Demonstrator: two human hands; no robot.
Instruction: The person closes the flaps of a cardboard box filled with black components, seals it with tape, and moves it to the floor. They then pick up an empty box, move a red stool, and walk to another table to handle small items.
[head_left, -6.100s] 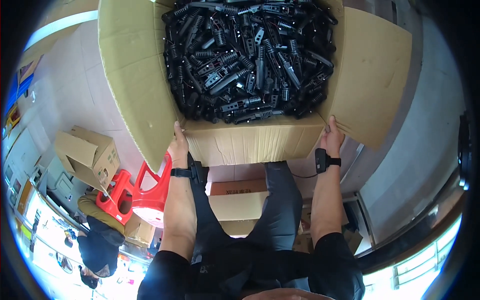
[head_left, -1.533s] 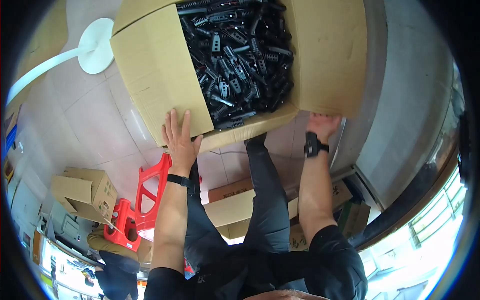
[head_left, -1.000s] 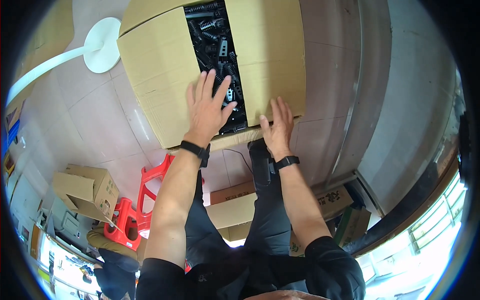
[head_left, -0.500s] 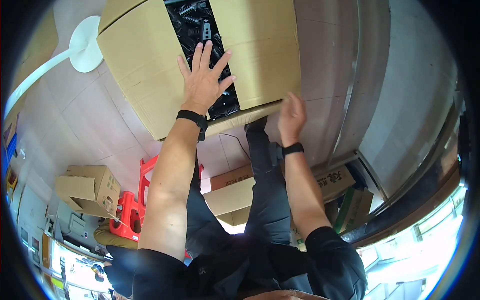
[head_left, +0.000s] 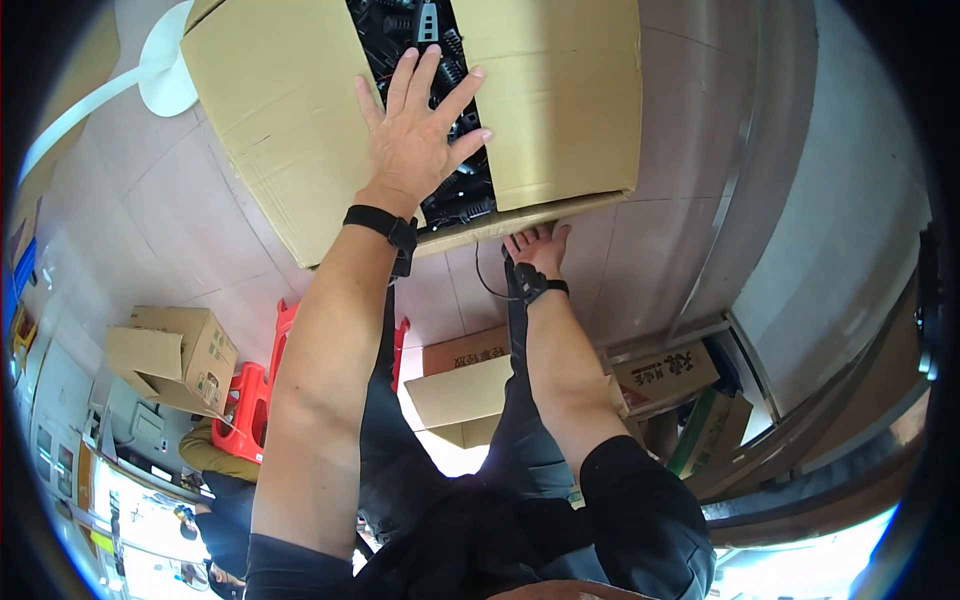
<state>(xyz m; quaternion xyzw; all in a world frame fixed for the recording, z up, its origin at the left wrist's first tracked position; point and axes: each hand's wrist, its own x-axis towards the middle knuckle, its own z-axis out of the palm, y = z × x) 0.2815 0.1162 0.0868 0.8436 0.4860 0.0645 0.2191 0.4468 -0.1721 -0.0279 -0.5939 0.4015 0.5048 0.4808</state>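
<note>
A large cardboard box (head_left: 280, 120) stands in front of me, its two top flaps folded inward with a gap between them. Through the gap show many black parts (head_left: 465, 205), some ribbed like coil springs, and one grey piece with a row of slots (head_left: 428, 22). My left hand (head_left: 408, 145) lies over the gap, fingers spread, near the flap edges; it grips nothing. Palm up, my right hand (head_left: 540, 248) is at the box's near lower edge, fingers stretched toward its underside. Whether those fingertips touch the box I cannot tell.
A white round base with a curved stem (head_left: 165, 85) stands left of the box. Red plastic stools (head_left: 243, 410) and an open carton (head_left: 170, 355) are at the lower left. More cartons (head_left: 660, 380) lie at the right, and one (head_left: 460, 395) between my legs. A person (head_left: 225, 520) is behind at left.
My right hand has moved left and in under the box's near edge, turning palm up. The left hand stays spread on top. The box appears slightly higher and larger in view.
</note>
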